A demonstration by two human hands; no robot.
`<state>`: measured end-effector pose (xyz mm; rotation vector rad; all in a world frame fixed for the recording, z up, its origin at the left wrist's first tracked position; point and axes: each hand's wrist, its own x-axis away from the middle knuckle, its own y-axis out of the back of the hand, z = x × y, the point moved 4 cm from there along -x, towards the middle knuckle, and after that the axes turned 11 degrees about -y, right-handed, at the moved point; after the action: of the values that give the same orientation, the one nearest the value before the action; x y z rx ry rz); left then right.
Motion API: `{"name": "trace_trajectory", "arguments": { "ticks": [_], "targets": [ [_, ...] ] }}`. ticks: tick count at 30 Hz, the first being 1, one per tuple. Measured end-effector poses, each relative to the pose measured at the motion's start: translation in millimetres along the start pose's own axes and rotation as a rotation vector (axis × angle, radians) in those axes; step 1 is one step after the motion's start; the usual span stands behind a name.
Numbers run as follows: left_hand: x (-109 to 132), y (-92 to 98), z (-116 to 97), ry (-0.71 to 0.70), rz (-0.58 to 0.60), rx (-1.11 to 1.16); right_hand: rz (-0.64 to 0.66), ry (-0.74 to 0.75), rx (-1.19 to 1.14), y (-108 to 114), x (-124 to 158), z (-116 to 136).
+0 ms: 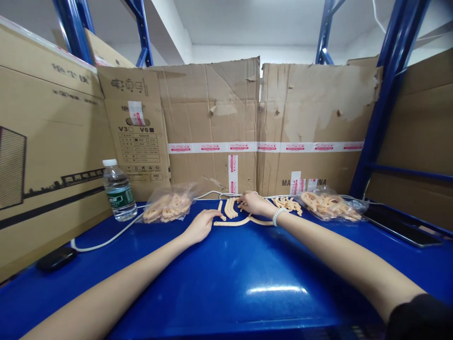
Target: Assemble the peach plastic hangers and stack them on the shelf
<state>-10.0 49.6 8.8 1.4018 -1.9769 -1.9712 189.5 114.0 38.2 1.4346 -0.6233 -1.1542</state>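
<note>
My left hand (201, 226) rests at the near left of a group of tan, curved strips on the blue tabletop. Its thumb and fingers close at the lower end of a short tan strip (220, 207). Beyond those fingertips several matching curved strips (231, 208) lie side by side. A longer curved strip (230, 224) runs in front of them. My right hand (255, 204), with a pale bead bracelet (279, 216) on its wrist, reaches over the strips with fingers bent down and together. What its fingertips hold is hidden. To its right is a loose pile of hooked tan pieces (288, 204).
Clear bags of tan pieces stand left (169, 206) and right (329, 206). At left are a water bottle (119, 191), a white cable (109, 244) and a black object (57, 258). A dark phone-like slab (401, 227) lies at right. Cardboard (212, 118) walls the back.
</note>
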Motion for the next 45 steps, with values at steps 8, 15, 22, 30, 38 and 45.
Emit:
{"name": "trace_trajectory", "arguments": {
  "ticks": [8, 15, 22, 30, 38, 45],
  "targets": [
    [2, 1.2, 14, 0.102, -0.062, -0.051, -0.027, -0.065, -0.242, 0, -10, -7],
    [4, 2.8, 15, 0.128, -0.113, -0.053, -0.106, -0.219, -0.737, 29, 17, -19],
    [-1, 22.4, -20, 0.033, -0.269, 0.008, -0.033, -0.231, -1.193, 46, 87, -1],
    [-2, 23.4, -87, -0.112, -0.309, 0.298, 0.112, -0.303, -1.560, 20, 123, 21],
    [2, -1.0, -83, 0.049, -0.299, 0.682, 0.207, -0.286, -1.615, 10, 136, 40],
    [1, -7.2, -78, 0.156, -0.276, 0.872, 0.160, -0.307, -1.582, 5, 132, 33]
  ]
}}
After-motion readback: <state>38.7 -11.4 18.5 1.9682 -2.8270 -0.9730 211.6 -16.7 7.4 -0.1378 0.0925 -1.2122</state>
